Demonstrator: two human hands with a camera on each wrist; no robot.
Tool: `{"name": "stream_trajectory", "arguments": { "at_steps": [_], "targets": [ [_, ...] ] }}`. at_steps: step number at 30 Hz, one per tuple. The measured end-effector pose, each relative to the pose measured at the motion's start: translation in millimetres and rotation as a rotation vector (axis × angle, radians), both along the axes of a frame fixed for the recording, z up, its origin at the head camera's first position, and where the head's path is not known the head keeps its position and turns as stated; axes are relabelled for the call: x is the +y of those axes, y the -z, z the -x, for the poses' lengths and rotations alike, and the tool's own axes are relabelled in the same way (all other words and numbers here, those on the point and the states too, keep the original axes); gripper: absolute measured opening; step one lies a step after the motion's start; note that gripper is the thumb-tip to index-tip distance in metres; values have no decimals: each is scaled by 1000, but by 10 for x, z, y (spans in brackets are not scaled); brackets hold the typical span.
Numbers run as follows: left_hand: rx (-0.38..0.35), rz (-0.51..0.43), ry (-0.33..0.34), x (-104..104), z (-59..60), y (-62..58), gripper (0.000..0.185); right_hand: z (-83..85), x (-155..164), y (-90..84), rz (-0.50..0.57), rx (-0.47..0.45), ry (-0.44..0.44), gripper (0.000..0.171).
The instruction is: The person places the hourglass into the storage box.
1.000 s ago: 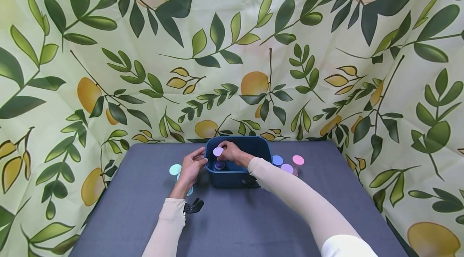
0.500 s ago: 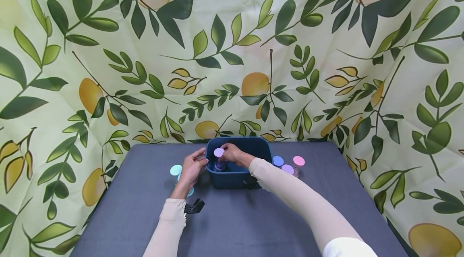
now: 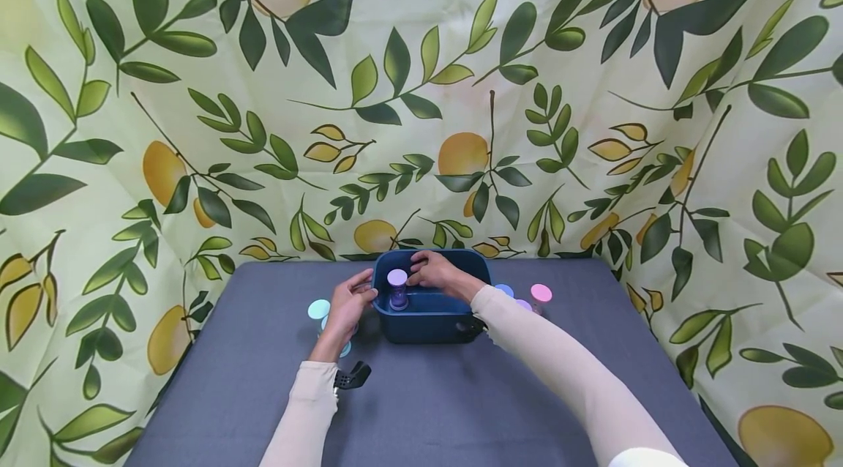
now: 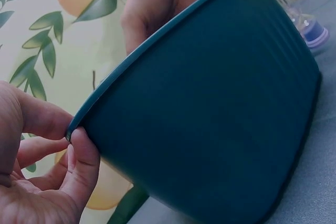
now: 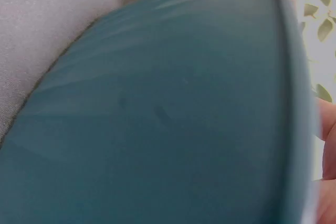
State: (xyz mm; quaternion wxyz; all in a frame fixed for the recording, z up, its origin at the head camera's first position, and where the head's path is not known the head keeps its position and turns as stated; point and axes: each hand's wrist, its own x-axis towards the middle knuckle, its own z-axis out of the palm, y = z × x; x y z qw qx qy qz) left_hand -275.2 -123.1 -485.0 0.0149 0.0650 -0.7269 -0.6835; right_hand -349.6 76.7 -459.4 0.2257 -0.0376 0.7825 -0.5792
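Note:
A dark blue bin (image 3: 428,320) stands at the back middle of the grey table. My left hand (image 3: 365,291) pinches its left rim between thumb and fingers, shown close in the left wrist view as left hand (image 4: 71,136) on the bin (image 4: 210,119). A purple-capped sand timer (image 3: 397,287) stands upright inside the bin at its left. My right hand (image 3: 428,273) hovers over the bin's back half, just right of the timer, fingers relaxed and holding nothing. The bin's wall (image 5: 157,119) fills the right wrist view.
A teal-capped timer (image 3: 319,309) stands left of the bin, partly behind my left hand. Blue (image 3: 503,290), purple (image 3: 523,304) and pink (image 3: 541,293) capped timers stand to the bin's right. A lemon-print cloth (image 3: 421,86) walls the table on three sides.
My right hand has let go of the purple-capped timer and moved right and back. The timer now stands alone in the bin. The left hand still holds the rim.

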Motion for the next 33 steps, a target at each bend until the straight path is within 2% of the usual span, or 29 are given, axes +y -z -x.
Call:
{"name": "stream_trajectory", "arguments": {
  "at_steps": [8,15,21,27,33],
  "targets": [
    [-19,7,-1,4,7,11,50,-46,192,-122,117,-12,11,57],
    [-20,6,3,4,6,16,49,-159,422,-249,163,59,3,59],
    [-25,8,0,-1,9,32,49,-284,651,-331,159,161,-5,57],
    [-17,-9,7,-2,15,28,49,-388,862,-430,166,247,33,57],
    [-26,-19,1,-8,14,20,50,-507,1037,-419,68,306,66,55]
  ]
}}
